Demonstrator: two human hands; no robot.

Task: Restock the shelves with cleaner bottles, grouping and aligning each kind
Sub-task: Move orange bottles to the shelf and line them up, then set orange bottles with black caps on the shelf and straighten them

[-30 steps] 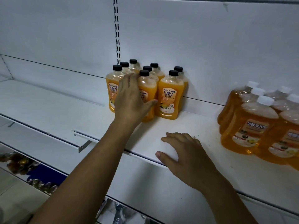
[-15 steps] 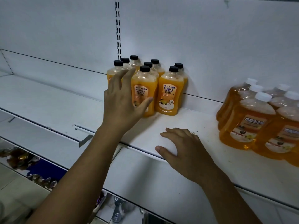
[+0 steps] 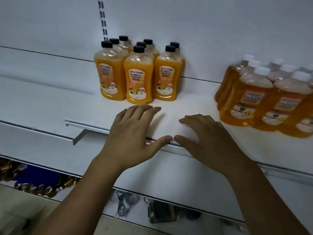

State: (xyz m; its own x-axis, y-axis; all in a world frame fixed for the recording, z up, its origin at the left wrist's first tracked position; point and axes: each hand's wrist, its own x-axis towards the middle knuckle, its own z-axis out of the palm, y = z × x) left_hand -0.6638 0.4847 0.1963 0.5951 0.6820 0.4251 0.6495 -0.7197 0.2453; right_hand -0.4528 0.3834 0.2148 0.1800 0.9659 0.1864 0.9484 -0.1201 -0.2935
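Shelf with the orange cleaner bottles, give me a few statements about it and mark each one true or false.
1. The black-capped bottles stand upright in a group against the back panel. True.
2. The left hand has a grip on a bottle. False: it is open over the shelf, holding nothing.
3. The white-capped bottles are to the right of the black-capped ones, with bare shelf between the groups. True.
4. The right hand holds a white cap. False: it is empty, fingers spread near the shelf's front edge.
5. The front middle black-capped bottle sits slightly forward of its neighbours. True.
6. The white-capped bottles hold blue liquid. False: it is orange.
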